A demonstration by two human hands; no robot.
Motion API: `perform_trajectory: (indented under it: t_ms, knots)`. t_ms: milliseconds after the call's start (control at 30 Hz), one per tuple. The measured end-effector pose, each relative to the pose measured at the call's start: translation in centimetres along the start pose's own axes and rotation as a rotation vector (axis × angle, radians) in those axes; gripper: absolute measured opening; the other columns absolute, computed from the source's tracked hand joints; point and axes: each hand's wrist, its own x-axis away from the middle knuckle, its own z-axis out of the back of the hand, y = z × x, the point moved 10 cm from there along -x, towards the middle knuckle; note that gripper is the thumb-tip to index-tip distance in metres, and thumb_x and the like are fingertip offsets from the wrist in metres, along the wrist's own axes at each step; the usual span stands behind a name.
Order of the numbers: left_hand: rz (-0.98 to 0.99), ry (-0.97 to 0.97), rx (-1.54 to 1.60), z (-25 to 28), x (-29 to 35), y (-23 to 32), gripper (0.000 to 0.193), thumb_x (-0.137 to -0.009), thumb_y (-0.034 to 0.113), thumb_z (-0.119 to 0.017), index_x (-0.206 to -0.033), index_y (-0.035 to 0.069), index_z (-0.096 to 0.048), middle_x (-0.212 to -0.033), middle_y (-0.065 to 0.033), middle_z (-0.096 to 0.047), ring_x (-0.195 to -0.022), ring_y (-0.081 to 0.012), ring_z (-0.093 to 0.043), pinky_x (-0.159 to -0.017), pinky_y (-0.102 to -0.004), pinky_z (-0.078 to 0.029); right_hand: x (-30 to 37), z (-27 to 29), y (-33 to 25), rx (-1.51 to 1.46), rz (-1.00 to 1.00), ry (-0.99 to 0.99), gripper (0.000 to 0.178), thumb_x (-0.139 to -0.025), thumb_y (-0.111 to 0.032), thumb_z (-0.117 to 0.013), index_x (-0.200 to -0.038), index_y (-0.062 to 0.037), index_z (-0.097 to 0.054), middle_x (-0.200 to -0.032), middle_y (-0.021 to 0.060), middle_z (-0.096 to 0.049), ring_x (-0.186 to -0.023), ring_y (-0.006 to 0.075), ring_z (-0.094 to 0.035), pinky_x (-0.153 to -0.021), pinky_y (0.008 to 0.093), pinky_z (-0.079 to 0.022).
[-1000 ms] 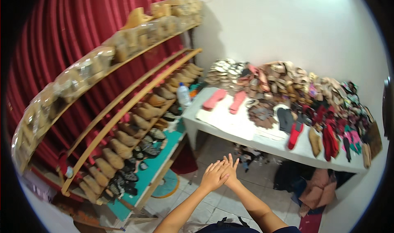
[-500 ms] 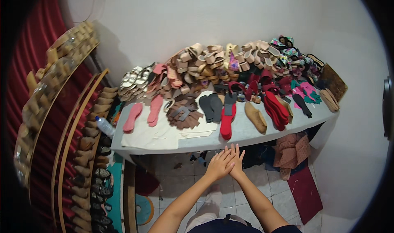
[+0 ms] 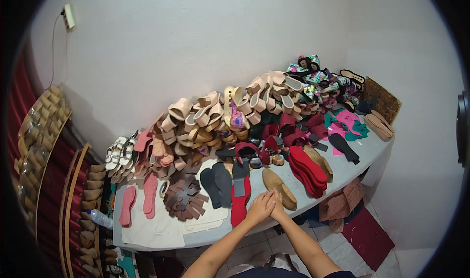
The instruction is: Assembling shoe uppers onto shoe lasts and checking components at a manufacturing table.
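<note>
My left hand (image 3: pixel 260 208) and my right hand (image 3: pixel 277 203) are clasped together at the table's front edge, their fingers folded against each other. Nothing shows in either hand. Just beyond them lies a tan wooden shoe last (image 3: pixel 280 187). To their left is a red sole (image 3: pixel 239 207) with a dark grey piece across its upper part. Farther left rest a pair of dark grey soles (image 3: pixel 216 184) and a round heap of brown strips (image 3: pixel 185 197). A stack of red soles (image 3: pixel 307 173) lies to the right of the last.
Sandals (image 3: pixel 208 112) are heaped along the back of the cloth-covered table (image 3: pixel 203 240). Pink soles (image 3: pixel 128 205) lie at its left. Racks of shoe lasts (image 3: pixel 92 195) and a plastic bottle (image 3: pixel 100 219) stand left of it. Patterned pink fabric (image 3: pixel 342 204) hangs below its right part.
The view has tilted up and turned, so the table appears lower and closer. My fingers were stretched out before; now they are folded together, and my hands overlap the table's edge.
</note>
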Motion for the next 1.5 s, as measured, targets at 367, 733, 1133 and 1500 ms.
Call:
perform_trajectory:
  t_ms: [367, 733, 1133, 1500]
  knots:
    - [0.135, 0.222, 0.071, -0.3, -11.4, -1.5, 0.037, -0.081, 0.025, -0.05, -0.111, 0.004, -0.048, -0.101, -0.0209, -0.047, -0.095, -0.0359, -0.047, -0.084, -0.0383, -0.037, -11.8, 3.6, 3.9, -0.273, 0.273, -0.133, 0.029, -0.071, -0.027, -0.051, -0.089, -0.0048, -0.056, -0.092, 0.0194, -0.056, -0.088, 0.0344, -0.053, -0.075, 0.0414, -0.042]
    - [0.143, 0.313, 0.291, -7.3, -17.6, -1.5, 0.055, -0.082, 0.025, -0.052, -0.125, -0.003, -0.031, -0.12, -0.0215, -0.037, -0.114, -0.031, -0.036, -0.095, -0.0364, -0.03, -13.7, 7.1, 13.8, 0.072, 0.173, -0.252, 0.064, -0.076, -0.032, -0.047, -0.132, -0.0122, -0.023, -0.127, 0.021, -0.032, -0.118, 0.0383, -0.029, -0.094, 0.054, -0.023]
    - [0.465, 0.296, 0.238, -14.2, -17.0, -2.9, 0.052, -0.077, 0.018, -0.055, -0.12, -0.003, -0.035, -0.104, -0.0217, -0.044, -0.088, -0.029, -0.048, -0.077, -0.0328, -0.041, -10.5, 8.7, 24.1, -0.217, -0.33, -0.271, 0.09, -0.063, -0.036, -0.066, -0.133, -0.0081, -0.017, -0.113, 0.0294, -0.033, -0.102, 0.0436, -0.04, -0.088, 0.044, -0.035]
    - [0.596, 0.282, 1.459, -14.2, -16.4, 3.8, 0.064, -0.087, 0.049, -0.034, -0.131, 0.004, -0.022, -0.126, -0.0138, -0.038, -0.11, -0.0281, -0.043, -0.091, -0.0361, -0.037, -9.9, 12.6, 21.2, -0.962, -0.271, -0.316, 0.082, -0.079, -0.046, -0.051, -0.132, 0.0047, -0.013, -0.114, 0.0251, -0.036, -0.103, 0.0317, -0.043, -0.09, 0.0385, -0.034]
